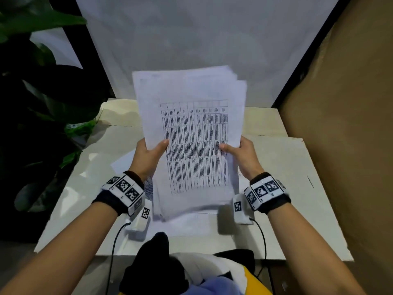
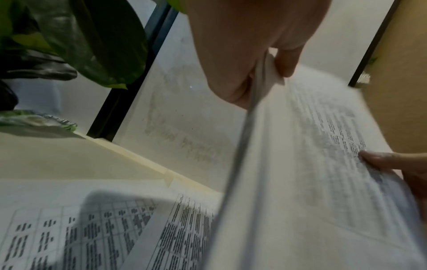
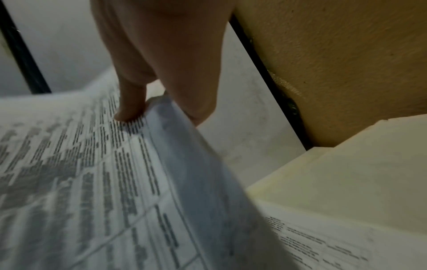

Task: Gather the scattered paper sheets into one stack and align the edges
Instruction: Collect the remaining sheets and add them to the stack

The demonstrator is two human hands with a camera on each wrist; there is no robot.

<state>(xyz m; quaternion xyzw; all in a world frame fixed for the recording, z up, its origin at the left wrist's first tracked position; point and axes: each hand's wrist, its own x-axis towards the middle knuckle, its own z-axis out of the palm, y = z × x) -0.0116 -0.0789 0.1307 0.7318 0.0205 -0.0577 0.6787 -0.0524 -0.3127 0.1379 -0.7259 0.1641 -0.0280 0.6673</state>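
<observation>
A stack of printed paper sheets (image 1: 191, 133) with a table on the top page stands tilted above the table, its far edges fanned unevenly. My left hand (image 1: 150, 154) grips its left edge, thumb on top. My right hand (image 1: 240, 152) grips the right edge the same way. The left wrist view shows the paper stack (image 2: 300, 182) edge-on, pinched by my left hand (image 2: 261, 73). The right wrist view shows the stack (image 3: 92, 182) with my right hand (image 3: 148, 106) holding it, thumb on the print. More printed sheets (image 1: 187, 224) lie flat on the table under the stack.
The cream table (image 1: 287, 188) has a brown board (image 1: 340, 103) along its right side and a white panel (image 1: 191, 39) behind. A leafy plant (image 1: 42, 92) stands at the left. Loose printed sheets (image 2: 69, 228) lie on the table at my left; another sheet (image 3: 323, 241) lies at the right.
</observation>
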